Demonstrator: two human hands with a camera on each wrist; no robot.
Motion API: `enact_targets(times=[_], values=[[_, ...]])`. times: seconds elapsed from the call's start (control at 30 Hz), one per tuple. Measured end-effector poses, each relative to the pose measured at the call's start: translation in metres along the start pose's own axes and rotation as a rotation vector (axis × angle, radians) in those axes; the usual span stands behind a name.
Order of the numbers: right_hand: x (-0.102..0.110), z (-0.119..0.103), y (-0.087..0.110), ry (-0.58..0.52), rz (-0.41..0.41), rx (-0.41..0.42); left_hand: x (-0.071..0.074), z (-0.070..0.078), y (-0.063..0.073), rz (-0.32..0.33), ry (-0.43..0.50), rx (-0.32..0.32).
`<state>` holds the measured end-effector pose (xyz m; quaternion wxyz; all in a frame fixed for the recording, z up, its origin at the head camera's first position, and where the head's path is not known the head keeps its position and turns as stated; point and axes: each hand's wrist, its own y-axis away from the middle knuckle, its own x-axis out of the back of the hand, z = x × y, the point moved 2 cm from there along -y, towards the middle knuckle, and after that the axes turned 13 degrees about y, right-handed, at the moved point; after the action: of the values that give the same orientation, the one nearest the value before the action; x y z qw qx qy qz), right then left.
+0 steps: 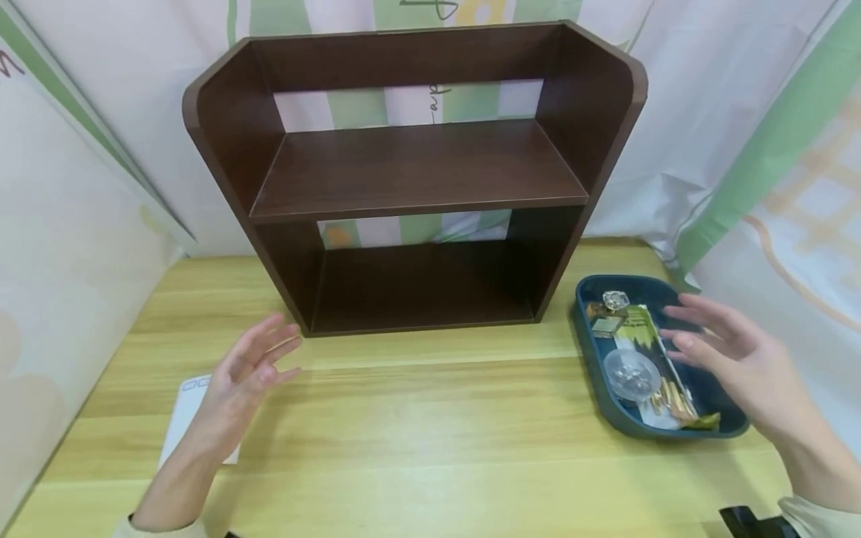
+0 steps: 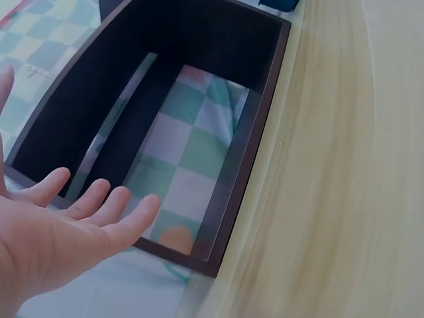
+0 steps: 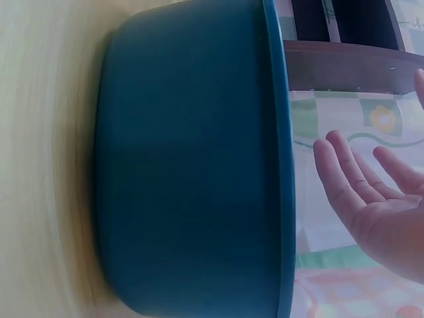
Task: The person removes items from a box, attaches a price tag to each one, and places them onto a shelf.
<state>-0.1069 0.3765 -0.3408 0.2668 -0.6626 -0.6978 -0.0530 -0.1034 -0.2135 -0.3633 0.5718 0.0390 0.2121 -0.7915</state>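
Observation:
My left hand (image 1: 245, 381) hovers over the left of the table, fingers spread and holding nothing, between a white flat object (image 1: 188, 411) and the dark brown two-tier shelf (image 1: 424, 168). In the left wrist view, that hand (image 2: 73, 238) is palm up in front of the shelf (image 2: 248, 159). My right hand (image 1: 733, 351) is held above the right side of a dark blue bin (image 1: 605, 396), fingers loosely extended with nothing in them. Inside the bin lie a round clear container (image 1: 632, 375), a green packet (image 1: 639, 329) and several small shiny items. The right wrist view shows the bin's side (image 3: 192, 159) beside the hand (image 3: 377, 205).
The shelf stands at the back of the wooden table (image 1: 417, 426), its two tiers facing me. Patterned curtains (image 1: 733, 134) hang behind it and at both sides. A black strap (image 1: 753, 521) shows by the right sleeve.

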Motion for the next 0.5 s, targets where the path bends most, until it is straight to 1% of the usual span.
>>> enact_targets(times=[0.03,0.13,0.3,0.5], values=[[0.000,0.001,0.000,-0.053,-0.005,0.003,-0.001,-0.002,-0.001,0.003,0.016,0.010],[0.002,0.005,0.002,-0.120,0.000,0.002,-0.004,-0.007,-0.003,0.007,0.037,0.049],[0.010,0.012,0.003,-0.179,0.009,0.002,-0.012,-0.018,-0.009,0.011,0.029,0.112],[0.020,0.021,0.007,-0.222,-0.009,0.010,-0.028,-0.030,-0.019,-0.003,0.029,0.167]])
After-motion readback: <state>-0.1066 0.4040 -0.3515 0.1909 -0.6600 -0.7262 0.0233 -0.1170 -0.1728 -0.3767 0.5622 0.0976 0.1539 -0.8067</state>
